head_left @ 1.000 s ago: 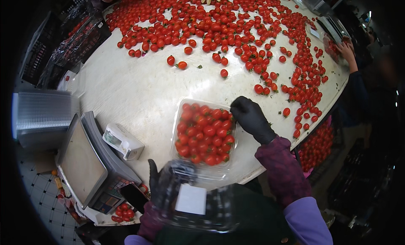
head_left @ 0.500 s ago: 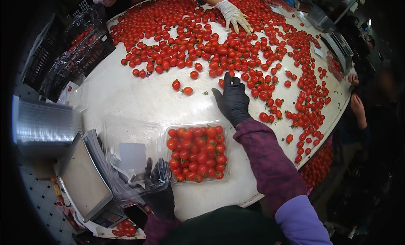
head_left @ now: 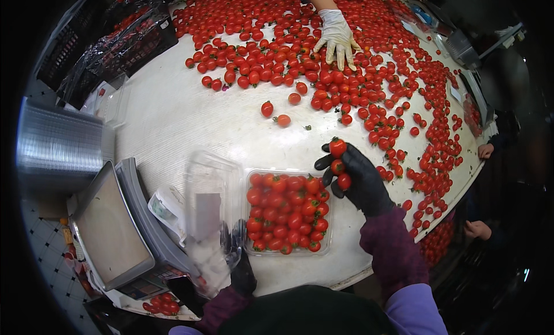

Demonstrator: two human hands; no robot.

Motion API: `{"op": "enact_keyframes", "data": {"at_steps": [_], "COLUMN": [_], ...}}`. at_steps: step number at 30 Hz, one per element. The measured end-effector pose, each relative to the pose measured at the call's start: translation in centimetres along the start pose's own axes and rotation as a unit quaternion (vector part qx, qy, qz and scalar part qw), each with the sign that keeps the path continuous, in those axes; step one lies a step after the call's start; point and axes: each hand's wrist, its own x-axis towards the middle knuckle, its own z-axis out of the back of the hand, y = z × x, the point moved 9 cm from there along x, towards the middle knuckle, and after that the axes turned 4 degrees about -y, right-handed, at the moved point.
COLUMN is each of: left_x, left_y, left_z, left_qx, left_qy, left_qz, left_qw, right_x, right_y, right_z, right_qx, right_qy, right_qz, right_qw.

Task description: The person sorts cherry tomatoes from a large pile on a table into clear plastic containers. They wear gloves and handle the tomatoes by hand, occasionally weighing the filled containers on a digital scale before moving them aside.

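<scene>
A clear plastic clamshell container (head_left: 330,234) lies in front of me, its tray heaped with cherry tomatoes (head_left: 283,214). Its hinged lid (head_left: 199,179) stands partly raised on the left side. My left hand (head_left: 241,268), in a black glove, grips the lid near the hinge; some fingers show blurred through the plastic. Just beyond the tray's far right corner, my right hand (head_left: 362,176), also black-gloved, is turned up and curled round a few cherry tomatoes (head_left: 337,147). They rest along its fingers and thumb, above the table.
Loose tomatoes (head_left: 277,61) cover the far and right parts of the white table (head_left: 167,110). Another person's white-gloved hand (head_left: 337,38) reaches among them. On the left are a scale (head_left: 112,228), stacked clear containers (head_left: 60,150) and a black crate (head_left: 135,52).
My right hand has drawn back from the loose tomatoes toward the tray, now holding a few. The lid has tilted upward. The white-gloved hand has come nearer, and the view has shifted.
</scene>
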Motion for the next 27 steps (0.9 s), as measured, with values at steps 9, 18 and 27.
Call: {"op": "enact_keyframes", "data": {"at_steps": [9, 18, 27], "left_x": [0.4, 0.3, 0.7], "left_y": [-0.1, 0.8, 0.3], "left_z": [0.3, 1.2, 0.6], "left_qx": [0.112, 0.101, 0.177], "left_qy": [0.024, -0.04, -0.042], "left_qz": [-0.037, -0.025, -0.002], "left_qw": [0.993, 0.994, 0.983], "right_x": [-6.4, -27.7, -9.9], "right_y": [-0.2, -4.4, 3.0], "right_z": [-0.2, 19.5, 10.9], "right_qx": [-0.087, 0.149, -0.696], "right_qy": [-0.062, -0.414, -0.375], "right_qz": [0.14, 0.218, 0.17], "right_qw": [0.984, 0.871, 0.587]}}
